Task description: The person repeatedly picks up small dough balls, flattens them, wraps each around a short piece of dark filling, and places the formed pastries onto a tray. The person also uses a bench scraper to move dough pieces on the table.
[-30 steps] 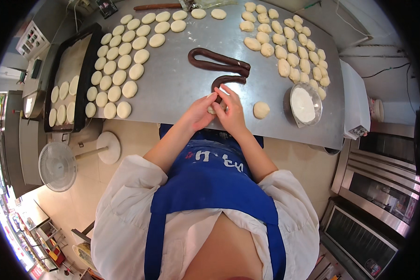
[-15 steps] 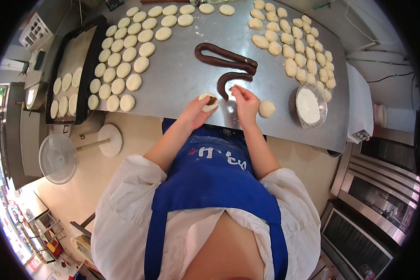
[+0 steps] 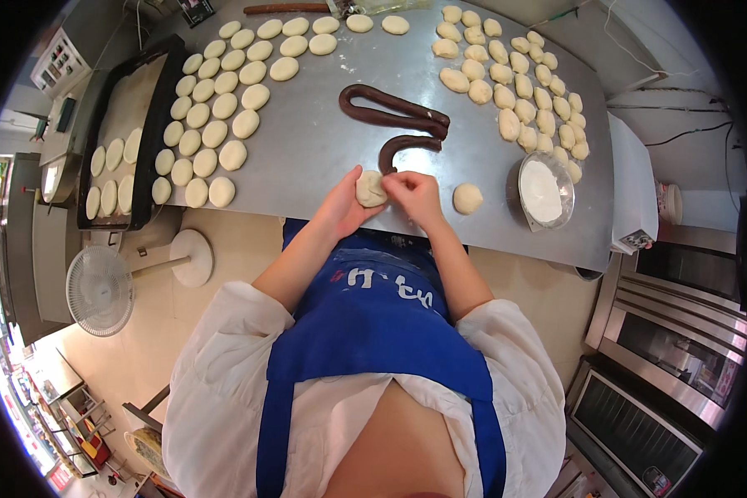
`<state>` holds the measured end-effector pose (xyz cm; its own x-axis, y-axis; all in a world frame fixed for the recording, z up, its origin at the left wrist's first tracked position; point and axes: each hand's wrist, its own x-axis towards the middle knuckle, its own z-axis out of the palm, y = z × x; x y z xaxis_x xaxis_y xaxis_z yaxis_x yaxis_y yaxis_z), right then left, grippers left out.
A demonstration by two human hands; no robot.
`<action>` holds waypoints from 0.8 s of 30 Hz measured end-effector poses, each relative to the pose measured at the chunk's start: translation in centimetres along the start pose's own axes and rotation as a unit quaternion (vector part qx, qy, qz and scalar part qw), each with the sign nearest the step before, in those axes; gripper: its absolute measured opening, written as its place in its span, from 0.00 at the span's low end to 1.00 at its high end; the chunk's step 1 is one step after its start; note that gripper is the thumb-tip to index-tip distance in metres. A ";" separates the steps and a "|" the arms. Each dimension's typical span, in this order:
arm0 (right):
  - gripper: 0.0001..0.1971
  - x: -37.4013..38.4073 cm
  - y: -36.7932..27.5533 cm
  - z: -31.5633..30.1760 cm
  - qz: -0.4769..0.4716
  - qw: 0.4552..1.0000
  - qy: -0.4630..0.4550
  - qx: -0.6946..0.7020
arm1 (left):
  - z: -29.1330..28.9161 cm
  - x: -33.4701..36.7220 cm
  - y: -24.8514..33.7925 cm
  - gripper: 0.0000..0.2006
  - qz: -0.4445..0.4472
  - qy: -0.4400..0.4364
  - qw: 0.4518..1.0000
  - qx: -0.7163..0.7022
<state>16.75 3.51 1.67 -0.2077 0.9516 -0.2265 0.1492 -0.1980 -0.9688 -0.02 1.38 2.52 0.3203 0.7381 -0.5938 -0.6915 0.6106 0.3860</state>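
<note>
Cupped in my left hand (image 3: 340, 205) is a pale filled dough bun (image 3: 371, 189), its dough now gathered over the top. My right hand (image 3: 417, 197) pinches the bun's right edge with thumb and fingertips. No filling shows from above. Just beyond my hands lies a short hooked rope of dark brown paste (image 3: 407, 144), its near end by my right fingertips. A longer folded paste rope (image 3: 390, 122) rests behind it. One round dough ball (image 3: 467, 198) sits to the right of my right hand.
Flattened dough rounds (image 3: 214, 134) stand in rows on the steel table (image 3: 299, 153) at left. Dough lumps (image 3: 524, 110) cluster at far right, near a metal bowl (image 3: 563, 217) of white flour (image 3: 541, 187). A black baking tray (image 3: 153, 124) holding several rounds adjoins the table's left end.
My right hand has moved left from the paste rope to the bun. The bun's dough has closed over the brown filling that showed before. The view has shifted slightly.
</note>
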 end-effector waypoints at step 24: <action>0.21 1.0 2.2 -3.0 0.120 0.860 -0.051 0.493 | -1.3 0.2 -1.4 0.19 -0.025 -0.050 0.998 -0.015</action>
<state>19.74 4.74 -0.38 -0.3769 0.8395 -0.3915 -0.6815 -0.5376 -0.4966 0.23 0.30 0.93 0.4167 0.7330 -0.5377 -0.6919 0.6394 0.3354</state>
